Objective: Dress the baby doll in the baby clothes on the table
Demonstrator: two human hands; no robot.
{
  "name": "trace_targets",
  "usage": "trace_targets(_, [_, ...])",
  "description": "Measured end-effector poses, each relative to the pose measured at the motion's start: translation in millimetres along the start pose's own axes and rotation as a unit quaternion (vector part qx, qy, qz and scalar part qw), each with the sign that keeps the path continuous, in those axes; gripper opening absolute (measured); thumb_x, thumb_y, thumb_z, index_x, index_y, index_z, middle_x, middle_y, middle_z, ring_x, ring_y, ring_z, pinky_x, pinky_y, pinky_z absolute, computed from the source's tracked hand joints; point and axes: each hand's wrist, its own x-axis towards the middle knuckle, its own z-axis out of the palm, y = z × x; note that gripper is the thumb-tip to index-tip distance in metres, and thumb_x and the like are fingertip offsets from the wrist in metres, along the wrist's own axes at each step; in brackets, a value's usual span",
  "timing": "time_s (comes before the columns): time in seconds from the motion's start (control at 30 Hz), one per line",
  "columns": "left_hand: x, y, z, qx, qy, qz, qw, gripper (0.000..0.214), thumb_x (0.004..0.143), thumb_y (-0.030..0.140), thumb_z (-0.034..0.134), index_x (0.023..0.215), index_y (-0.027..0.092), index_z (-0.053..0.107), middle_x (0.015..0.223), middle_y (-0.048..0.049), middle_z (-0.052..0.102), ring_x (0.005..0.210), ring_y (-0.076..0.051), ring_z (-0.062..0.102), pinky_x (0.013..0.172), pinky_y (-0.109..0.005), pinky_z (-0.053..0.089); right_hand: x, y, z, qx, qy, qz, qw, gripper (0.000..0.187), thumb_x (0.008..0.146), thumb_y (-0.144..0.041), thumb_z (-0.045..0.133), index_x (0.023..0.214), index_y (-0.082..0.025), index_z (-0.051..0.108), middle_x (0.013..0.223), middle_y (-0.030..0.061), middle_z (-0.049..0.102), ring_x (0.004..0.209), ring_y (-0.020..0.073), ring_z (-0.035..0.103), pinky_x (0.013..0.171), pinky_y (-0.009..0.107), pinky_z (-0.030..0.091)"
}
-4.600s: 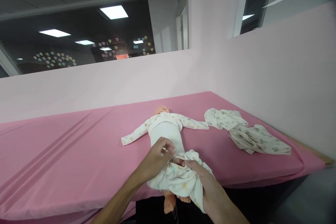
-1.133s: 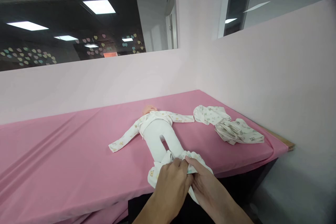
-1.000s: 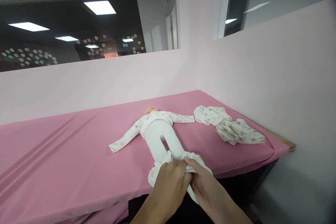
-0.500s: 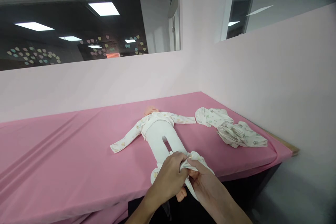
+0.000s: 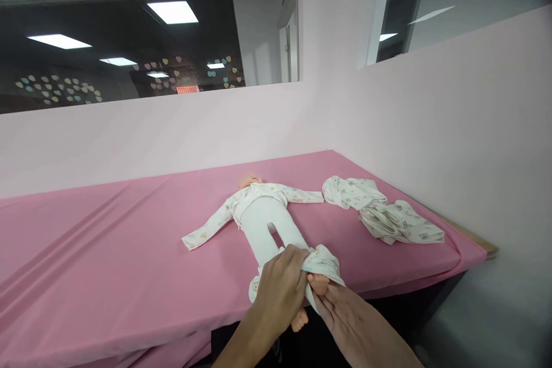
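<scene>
A baby doll (image 5: pixel 263 221) lies on its back on the pink-covered table (image 5: pixel 107 264), head towards the far wall, in a white printed top and white legs. Printed white trousers (image 5: pixel 321 261) are bunched around its lower legs at the table's near edge. My left hand (image 5: pixel 280 290) is closed on the bunched trousers fabric over the doll's legs. My right hand (image 5: pixel 340 313) lies just below, fingers under the doll's bare foot (image 5: pixel 319 283) and against the cloth. A second bare foot (image 5: pixel 299 321) hangs below the edge.
A heap of printed baby clothes (image 5: pixel 383 215) lies at the table's right end. Pale pink partition walls stand behind and to the right of the table. The wooden tabletop corner (image 5: pixel 485 248) shows at the far right. Dark floor lies below the near edge.
The trousers have been drawn up the doll's legs, so a bare foot now shows between my hands. My right hand has slipped lower, under that foot. The view has shifted slightly.
</scene>
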Motion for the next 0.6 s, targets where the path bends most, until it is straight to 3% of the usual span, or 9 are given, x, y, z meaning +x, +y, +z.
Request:
trace_targets(0.1, [0.9,-4.3,4.0,0.016,0.036,0.001,0.999,0.036,0.09,0.012,0.034,0.117,0.024,0.054,0.107,-0.0018,0.061,0.093,-0.017,0.057,0.079,-0.029,0.046,-2.6,-3.0,-17.5,-0.053,-0.03,0.03,0.998,0.026,0.074,-0.035,0.072,0.098,-0.026,0.072,0.107,0.0049,0.07,0.111,0.0248,0.059,0.101,0.042,0.043])
trace_targets(0.2, [2.2,-6.5,7.4,0.039,0.061,0.005,0.997,0.032,0.091,0.013,0.036,0.114,0.023,0.055,0.105,-0.003,0.062,0.093,-0.019,0.057,0.08,-0.031,0.046,4.8,-5.1,-30.2,-0.22,-0.053,-0.014,0.974,0.035,0.081,-0.038,0.066,0.111,-0.02,0.07,0.115,0.0078,0.068,0.116,0.0286,0.056,0.105,0.045,0.038])
trace_targets(0.33, [3.4,-8.3,13.9,0.069,0.095,0.019,0.993,0.032,0.088,0.013,0.044,0.117,0.021,0.053,0.105,-0.0043,0.062,0.095,-0.021,0.056,0.083,-0.036,0.046,26.8,-1.1,-41.6,-0.378,-0.016,-0.122,0.918,0.032,0.083,-0.031,0.06,0.112,-0.023,0.069,0.113,0.0071,0.068,0.109,0.0289,0.058,0.1,0.043,0.039])
trace_targets(0.53, [-9.4,-16.0,13.9,0.109,0.097,0.098,0.984,0.032,0.091,0.017,0.048,0.123,0.02,0.05,0.115,-0.0081,0.058,0.103,-0.024,0.052,0.089,-0.041,0.044,59.8,6.7,-58.3,-0.556,-0.078,-0.236,0.793,0.034,0.088,-0.031,0.051,0.119,-0.024,0.061,0.119,0.0094,0.062,0.108,0.0271,0.055,0.097,0.044,0.042])
trace_targets(0.6, [-19.9,-24.2,9.9,0.103,0.1,0.093,0.985,0.038,0.09,0.018,0.05,0.128,0.022,0.046,0.121,-0.0082,0.055,0.11,-0.024,0.05,0.095,-0.041,0.043,63.9,4.3,-64.2,-0.575,-0.087,-0.241,0.777,0.036,0.089,-0.032,0.05,0.123,-0.024,0.057,0.128,0.01,0.056,0.116,0.0263,0.051,0.1,0.043,0.041])
